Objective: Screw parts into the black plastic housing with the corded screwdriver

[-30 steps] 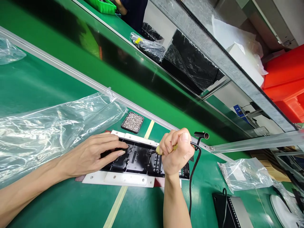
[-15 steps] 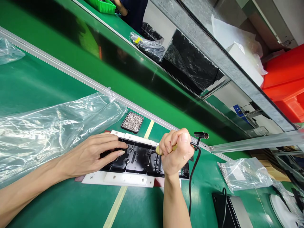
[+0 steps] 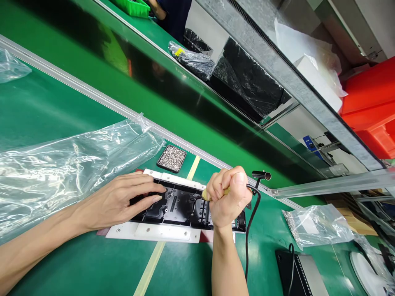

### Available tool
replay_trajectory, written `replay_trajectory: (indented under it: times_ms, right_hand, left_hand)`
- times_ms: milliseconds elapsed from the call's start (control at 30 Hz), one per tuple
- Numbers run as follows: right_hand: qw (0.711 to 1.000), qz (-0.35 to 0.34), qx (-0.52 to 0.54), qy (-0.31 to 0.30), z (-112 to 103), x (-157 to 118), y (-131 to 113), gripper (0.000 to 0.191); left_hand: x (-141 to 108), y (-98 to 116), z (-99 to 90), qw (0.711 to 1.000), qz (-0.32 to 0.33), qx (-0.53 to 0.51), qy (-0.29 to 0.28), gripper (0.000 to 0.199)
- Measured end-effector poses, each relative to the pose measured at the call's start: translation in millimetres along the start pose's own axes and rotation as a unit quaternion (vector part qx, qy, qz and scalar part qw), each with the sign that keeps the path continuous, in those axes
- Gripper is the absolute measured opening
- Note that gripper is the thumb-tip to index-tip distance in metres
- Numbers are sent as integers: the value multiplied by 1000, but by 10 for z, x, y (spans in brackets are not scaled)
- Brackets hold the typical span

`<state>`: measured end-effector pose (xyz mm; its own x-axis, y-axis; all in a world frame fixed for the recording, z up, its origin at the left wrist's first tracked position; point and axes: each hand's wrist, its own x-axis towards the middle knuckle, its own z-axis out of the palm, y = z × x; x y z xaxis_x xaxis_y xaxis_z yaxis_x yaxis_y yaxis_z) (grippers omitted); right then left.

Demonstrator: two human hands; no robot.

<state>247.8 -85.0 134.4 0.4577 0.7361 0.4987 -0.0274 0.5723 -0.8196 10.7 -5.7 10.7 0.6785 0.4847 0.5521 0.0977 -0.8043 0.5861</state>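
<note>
A black plastic panel (image 3: pixel 180 205) with ribs and small posts lies between white fixture blocks (image 3: pixel 163 232) on the green bench. In my right hand (image 3: pixel 228 196) is a corded soldering iron (image 3: pixel 205 195), its yellow handle inside my closed fist and its thin tip pointing left, down at the panel. Whether the tip touches a post, I cannot tell. My left hand (image 3: pixel 123 201) rests over the panel's left end, fingers stretched out and holding nothing. Behind the fixture sits a small black tray (image 3: pixel 171 158) full of tiny metal pieces.
Clear plastic sheeting (image 3: pixel 77 168) covers the bench at left. The iron's black cord (image 3: pixel 249 238) hangs down to the right of my wrist. A metal tube holder (image 3: pixel 261 176) stands behind my fist. At right are a plastic bag (image 3: pixel 317 226) and a black-and-grey box (image 3: pixel 300 273). A co-worker's arm (image 3: pixel 158 10) shows beyond.
</note>
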Motion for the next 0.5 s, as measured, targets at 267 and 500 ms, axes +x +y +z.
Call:
replay_trajectory:
  times_ms: [267, 500]
  right_hand:
    - [999, 10, -29, 10, 16, 14, -25, 56]
    - [1000, -1, 2, 3, 18, 4, -17, 55]
  left_hand:
    - [4, 0, -3, 1000, 1, -1, -5, 23]
    - [12, 6, 1, 1000, -7, -4, -5, 23]
